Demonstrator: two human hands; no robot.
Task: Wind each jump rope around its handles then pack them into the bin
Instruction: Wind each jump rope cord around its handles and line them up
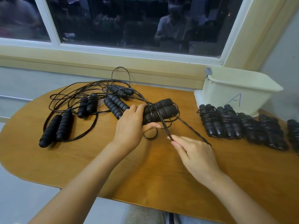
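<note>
On table, left hand grasping two handles, right hand pinching rope; five wound bundles, one bin

Bare left hand, right hand and forearms; grey dark-striped trousers.

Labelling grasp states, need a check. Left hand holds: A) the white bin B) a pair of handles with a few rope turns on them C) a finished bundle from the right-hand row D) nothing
B: the left hand grips the pair of handles, rope wound a few turns round them, while the right hand pinches the loose rope.
</note>
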